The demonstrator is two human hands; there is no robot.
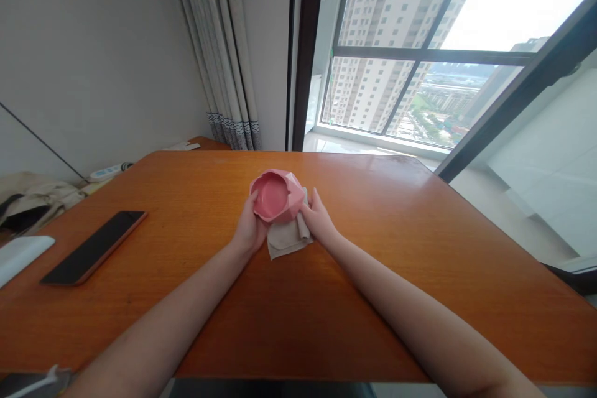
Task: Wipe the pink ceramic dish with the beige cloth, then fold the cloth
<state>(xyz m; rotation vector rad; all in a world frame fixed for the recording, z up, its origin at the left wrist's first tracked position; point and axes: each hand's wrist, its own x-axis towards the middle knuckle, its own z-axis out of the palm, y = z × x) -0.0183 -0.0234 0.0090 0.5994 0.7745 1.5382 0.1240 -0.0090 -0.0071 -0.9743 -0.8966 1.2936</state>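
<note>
A pink faceted bowl [273, 196] is tilted over the middle of the table, its round hollow turned toward me. My left hand [250, 224] grips it by the left side, thumb at the rim. Under and behind the bowl hangs a beige cloth [286, 240], partly hidden by it. At the bowl's right side, my right hand [319, 216] is closed on the cloth and presses it to the outer wall, thumb pointing up. Some fingertips of both hands are hidden behind the bowl and cloth.
The brown wooden table [373, 298] spreads around both arms. A dark phone [96, 249] lies at the left, with a white object [23, 255] beyond it at the edge. A power strip [109, 171] and fabric [41, 196] sit further left. A window [433, 56] stands behind.
</note>
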